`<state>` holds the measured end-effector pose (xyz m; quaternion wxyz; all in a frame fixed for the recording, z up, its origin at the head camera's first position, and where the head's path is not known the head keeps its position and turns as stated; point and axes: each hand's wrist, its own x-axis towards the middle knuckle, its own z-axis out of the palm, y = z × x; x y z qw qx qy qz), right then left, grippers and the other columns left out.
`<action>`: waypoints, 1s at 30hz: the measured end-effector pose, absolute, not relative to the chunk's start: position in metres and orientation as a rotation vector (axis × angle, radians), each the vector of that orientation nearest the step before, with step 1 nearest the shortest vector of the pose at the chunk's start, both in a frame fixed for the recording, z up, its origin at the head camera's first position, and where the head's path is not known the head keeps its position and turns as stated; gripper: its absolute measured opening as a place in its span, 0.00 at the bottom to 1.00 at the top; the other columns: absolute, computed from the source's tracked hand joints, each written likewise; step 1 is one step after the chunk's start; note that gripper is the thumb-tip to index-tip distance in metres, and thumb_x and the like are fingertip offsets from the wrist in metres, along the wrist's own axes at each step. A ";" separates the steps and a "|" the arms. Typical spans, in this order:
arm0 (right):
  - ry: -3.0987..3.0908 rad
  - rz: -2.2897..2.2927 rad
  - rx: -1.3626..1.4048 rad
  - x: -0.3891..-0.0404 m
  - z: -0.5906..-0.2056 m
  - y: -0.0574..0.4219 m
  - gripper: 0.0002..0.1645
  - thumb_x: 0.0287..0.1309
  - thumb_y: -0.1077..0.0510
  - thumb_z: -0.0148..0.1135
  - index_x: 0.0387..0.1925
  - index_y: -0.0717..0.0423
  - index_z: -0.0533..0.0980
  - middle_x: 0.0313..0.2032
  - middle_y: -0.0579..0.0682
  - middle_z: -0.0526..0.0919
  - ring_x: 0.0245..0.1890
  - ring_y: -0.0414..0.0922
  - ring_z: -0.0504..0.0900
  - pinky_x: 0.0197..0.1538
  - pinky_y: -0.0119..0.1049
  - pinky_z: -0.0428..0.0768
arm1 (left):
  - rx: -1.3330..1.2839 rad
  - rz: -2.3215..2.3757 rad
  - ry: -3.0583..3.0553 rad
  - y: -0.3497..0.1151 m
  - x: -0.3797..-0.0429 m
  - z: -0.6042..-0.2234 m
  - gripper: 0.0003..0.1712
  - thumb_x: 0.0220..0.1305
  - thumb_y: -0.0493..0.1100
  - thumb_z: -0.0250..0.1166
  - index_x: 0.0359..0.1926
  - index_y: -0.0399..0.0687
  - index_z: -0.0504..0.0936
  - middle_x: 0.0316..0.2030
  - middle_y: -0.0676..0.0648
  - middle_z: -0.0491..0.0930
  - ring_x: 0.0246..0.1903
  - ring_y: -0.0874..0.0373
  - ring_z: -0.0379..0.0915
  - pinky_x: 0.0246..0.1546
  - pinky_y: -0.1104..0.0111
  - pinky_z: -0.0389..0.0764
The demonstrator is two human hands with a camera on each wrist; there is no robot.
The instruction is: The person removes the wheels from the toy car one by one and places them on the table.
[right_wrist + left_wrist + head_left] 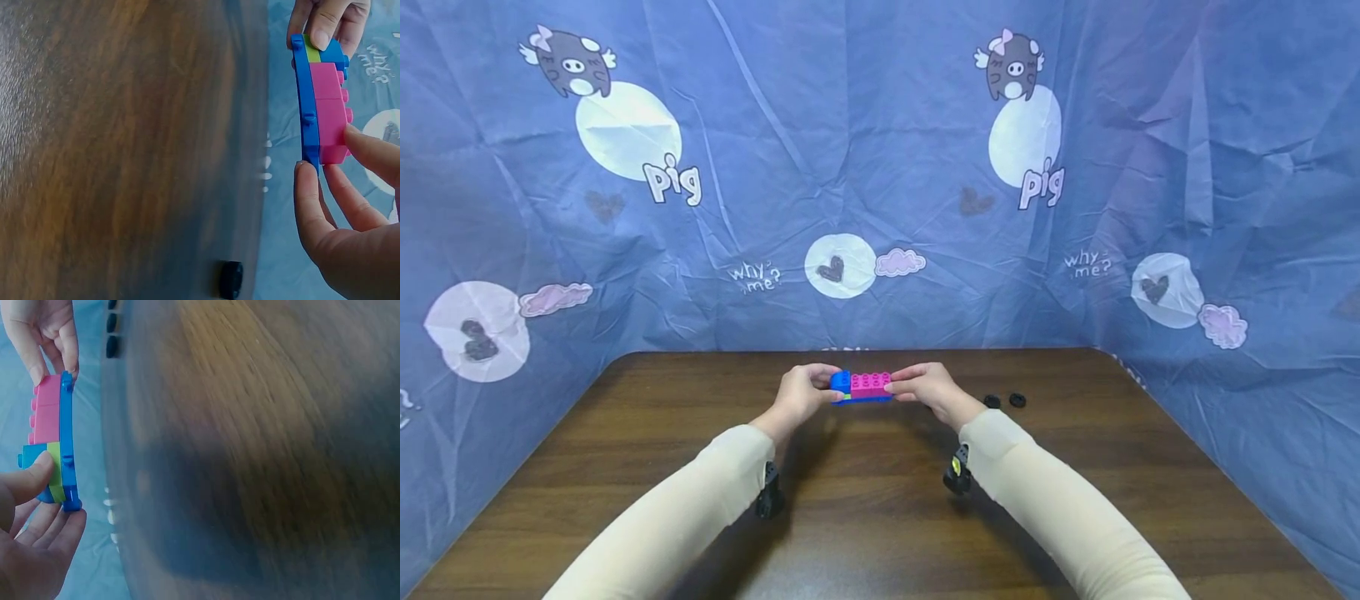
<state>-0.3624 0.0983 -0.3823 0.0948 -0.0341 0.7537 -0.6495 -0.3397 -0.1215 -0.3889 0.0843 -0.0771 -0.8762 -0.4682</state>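
Observation:
Both hands hold a toy block truck above the table, lengthwise between them. It has a long blue base with small pegs on its side and two pink studded bricks on top. A lime green piece and a blue brick sit at its left end. My left hand grips that end, thumb across the green and blue pieces. At the pink end, my right hand pinches with thumb on the pink brick and fingertips at the base's end.
Black toy wheels lie on the brown wooden table right of my right hand, near the far edge; the left wrist view shows several in a row. A blue printed cloth hangs behind and along both sides.

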 end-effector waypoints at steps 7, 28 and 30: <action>2.256 -1.906 -0.050 -0.371 -0.393 0.096 0.20 0.53 0.70 0.67 0.49 0.76 0.77 0.50 0.68 0.81 0.33 0.43 0.86 0.52 0.43 0.81 | -0.236 -1.400 -2.611 -0.121 -0.349 -0.399 0.19 0.54 0.33 0.72 0.48 0.32 0.82 0.42 0.34 0.84 0.44 0.44 0.83 0.46 0.59 0.81; 2.420 -1.764 0.013 -0.373 -0.414 0.086 0.17 0.52 0.67 0.69 0.45 0.70 0.80 0.47 0.63 0.83 0.32 0.40 0.83 0.44 0.35 0.83 | -0.203 -1.321 -2.741 -0.127 -0.365 -0.418 0.19 0.54 0.33 0.72 0.48 0.34 0.82 0.43 0.36 0.84 0.44 0.48 0.82 0.48 0.59 0.80; 2.429 -1.751 0.014 -0.373 -0.413 0.085 0.16 0.53 0.66 0.69 0.44 0.70 0.81 0.47 0.62 0.83 0.31 0.39 0.82 0.44 0.34 0.83 | -0.201 -1.327 -2.743 -0.128 -0.366 -0.419 0.19 0.54 0.33 0.72 0.48 0.34 0.82 0.43 0.36 0.84 0.44 0.48 0.82 0.48 0.59 0.80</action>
